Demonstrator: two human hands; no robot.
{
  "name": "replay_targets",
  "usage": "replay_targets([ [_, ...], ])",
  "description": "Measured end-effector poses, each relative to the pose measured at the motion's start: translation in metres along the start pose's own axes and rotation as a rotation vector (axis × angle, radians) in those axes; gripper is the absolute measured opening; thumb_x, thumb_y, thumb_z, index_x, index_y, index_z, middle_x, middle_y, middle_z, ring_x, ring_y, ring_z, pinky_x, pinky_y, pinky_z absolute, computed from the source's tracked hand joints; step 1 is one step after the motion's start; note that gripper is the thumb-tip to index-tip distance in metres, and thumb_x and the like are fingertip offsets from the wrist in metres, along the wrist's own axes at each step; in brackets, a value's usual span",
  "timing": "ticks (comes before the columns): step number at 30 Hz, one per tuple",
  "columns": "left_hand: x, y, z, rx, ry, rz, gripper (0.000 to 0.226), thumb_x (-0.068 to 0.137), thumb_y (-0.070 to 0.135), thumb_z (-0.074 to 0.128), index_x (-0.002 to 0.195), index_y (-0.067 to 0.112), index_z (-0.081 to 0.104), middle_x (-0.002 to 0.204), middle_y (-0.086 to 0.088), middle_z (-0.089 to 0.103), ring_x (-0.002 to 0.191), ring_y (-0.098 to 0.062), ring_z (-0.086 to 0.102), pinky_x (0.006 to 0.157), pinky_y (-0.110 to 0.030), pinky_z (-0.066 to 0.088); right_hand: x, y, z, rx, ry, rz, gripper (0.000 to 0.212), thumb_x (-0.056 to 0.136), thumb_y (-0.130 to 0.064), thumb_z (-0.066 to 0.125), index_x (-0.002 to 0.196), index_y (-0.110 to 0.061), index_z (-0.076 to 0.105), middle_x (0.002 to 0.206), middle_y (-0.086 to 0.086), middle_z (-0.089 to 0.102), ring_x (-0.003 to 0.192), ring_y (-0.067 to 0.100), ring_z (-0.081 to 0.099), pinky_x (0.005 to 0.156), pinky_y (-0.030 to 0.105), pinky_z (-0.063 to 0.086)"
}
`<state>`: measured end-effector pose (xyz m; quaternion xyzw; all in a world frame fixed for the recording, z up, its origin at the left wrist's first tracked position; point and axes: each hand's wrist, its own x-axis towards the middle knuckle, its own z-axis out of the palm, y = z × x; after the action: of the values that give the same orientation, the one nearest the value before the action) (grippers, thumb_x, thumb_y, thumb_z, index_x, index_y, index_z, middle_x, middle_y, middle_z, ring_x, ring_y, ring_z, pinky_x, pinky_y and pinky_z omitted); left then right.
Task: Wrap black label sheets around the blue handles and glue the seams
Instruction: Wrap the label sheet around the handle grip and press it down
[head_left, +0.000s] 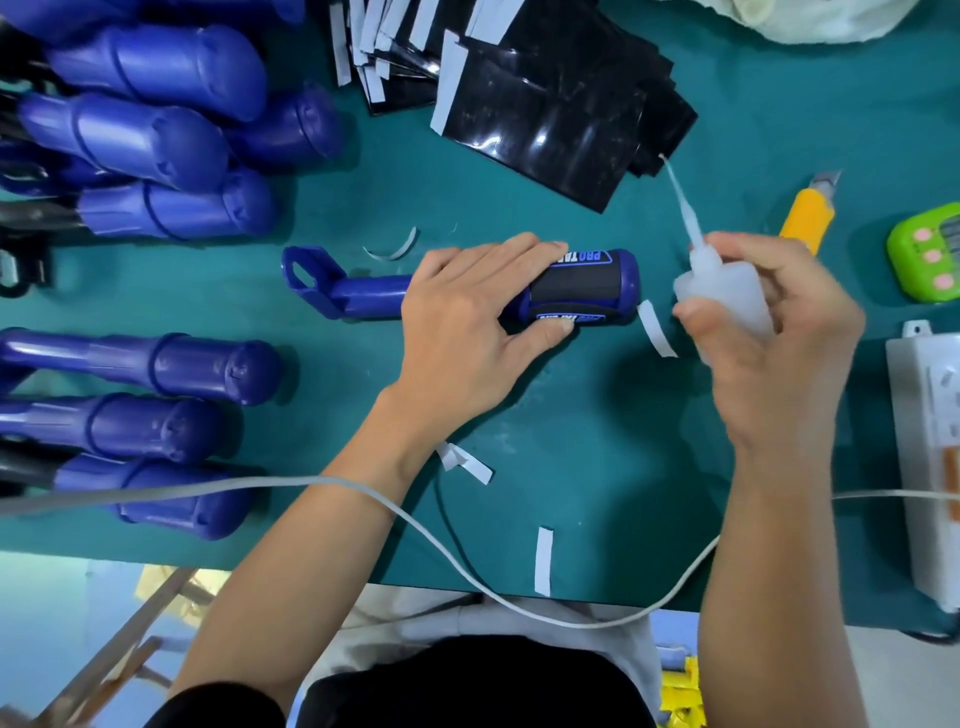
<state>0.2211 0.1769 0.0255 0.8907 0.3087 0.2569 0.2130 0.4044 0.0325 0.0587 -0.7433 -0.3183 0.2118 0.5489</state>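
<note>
Fingers (519, 248) of left hand (467, 312) cover half the labelled handle (597, 283).

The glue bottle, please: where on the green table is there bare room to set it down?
Best is the bare table between the two forearms, bordered by the wrapped handle above and the white cable below. A smaller patch lies between that handle and the black label sheets. Crowded: the blue handles at left; knife, green timer and power strip at right.
</note>
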Motion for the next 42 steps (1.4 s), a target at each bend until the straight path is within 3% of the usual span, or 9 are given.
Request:
replay_targets([
  [5,-0.001,0.000,0.000,0.002,-0.002,-0.002,0.049,0.085,0.046,0.083,0.127,0.022,0.074,0.129,0.008,0.072,0.112,-0.013,0.067,0.097,-0.028,0.035,0.005,0.003,-0.005,0.356,-0.231,0.180,0.062,0.078,0.001,0.051,0.131,-0.030,0.061,0.121,-0.002,0.066,0.094,0.025,0.058,0.082,0.031,0.053],
  [9,-0.001,0.001,-0.001,-0.008,-0.019,-0.012,0.049,0.085,0.047,0.082,0.127,0.023,0.074,0.130,0.009,0.072,0.111,-0.013,0.068,0.097,-0.028,0.035,0.005,-0.001,-0.007,0.629,-0.282,0.318,0.040,0.085,0.005,0.048,0.121,-0.013,0.049,0.118,0.014,0.070,0.083,0.027,0.064,0.080,0.037,0.054],
  [17,0.002,0.000,-0.002,-0.018,-0.028,-0.038,0.053,0.080,0.050,0.083,0.127,0.026,0.075,0.130,0.011,0.072,0.112,-0.009,0.065,0.099,-0.022,0.032,0.006,-0.004,-0.013,0.632,-0.225,0.298,0.026,0.108,-0.014,0.038,0.122,-0.022,0.058,0.130,0.012,0.066,0.085,0.023,0.067,0.059,0.028,0.056],
  [19,0.001,0.001,-0.002,-0.019,-0.033,-0.049,0.054,0.079,0.050,0.083,0.127,0.027,0.075,0.130,0.011,0.072,0.113,-0.010,0.066,0.099,-0.023,0.033,0.007,-0.004,-0.015,0.681,-0.239,0.305,0.028,0.101,-0.010,0.042,0.121,-0.021,0.058,0.132,0.013,0.061,0.086,0.024,0.063,0.059,0.026,0.051],
  [22,0.003,0.002,-0.003,-0.019,-0.044,-0.049,0.055,0.078,0.050,0.084,0.127,0.027,0.075,0.130,0.010,0.072,0.113,-0.012,0.067,0.099,-0.026,0.034,0.004,-0.003,-0.015,0.719,-0.317,0.247,0.057,0.082,0.005,0.056,0.132,-0.019,0.043,0.136,0.010,0.056,0.096,0.026,0.057,0.073,0.031,0.051],
  [25,0.006,0.001,-0.003,-0.021,-0.054,-0.043,0.056,0.077,0.049,0.084,0.127,0.027,0.075,0.130,0.010,0.072,0.113,-0.012,0.067,0.100,-0.028,0.036,-0.002,-0.004,-0.009,0.660,-0.242,0.220,0.052,0.082,0.013,0.055,0.127,-0.013,0.045,0.128,0.009,0.066,0.094,0.022,0.060,0.080,0.033,0.051],
  [31,0.008,0.003,-0.001,-0.033,-0.056,-0.055,0.057,0.075,0.050,0.083,0.128,0.029,0.074,0.130,0.013,0.071,0.111,-0.010,0.066,0.100,-0.029,0.036,-0.004,-0.010,-0.014,0.666,-0.083,0.182,0.029,0.088,-0.015,0.064,0.109,-0.029,0.078,0.104,-0.007,0.066,0.088,0.016,0.054,0.073,0.024,0.044],
  [39,0.008,0.003,0.000,-0.057,-0.062,-0.072,0.058,0.075,0.048,0.085,0.128,0.028,0.074,0.131,0.011,0.071,0.113,-0.011,0.067,0.101,-0.034,0.040,-0.007,-0.015,-0.007,0.989,-0.016,0.372,0.028,0.072,-0.001,0.074,0.090,-0.021,0.074,0.085,-0.007,0.068,0.070,0.009,0.055,0.067,0.023,0.040],
  [42,0.008,0.002,-0.001,-0.052,-0.061,-0.067,0.058,0.075,0.048,0.085,0.128,0.028,0.074,0.130,0.012,0.071,0.112,-0.011,0.067,0.100,-0.034,0.040,-0.003,-0.018,-0.007,1.215,-0.066,0.431,0.029,0.068,-0.017,0.087,0.088,-0.016,0.067,0.077,-0.003,0.064,0.065,0.012,0.048,0.063,0.026,0.038],
])
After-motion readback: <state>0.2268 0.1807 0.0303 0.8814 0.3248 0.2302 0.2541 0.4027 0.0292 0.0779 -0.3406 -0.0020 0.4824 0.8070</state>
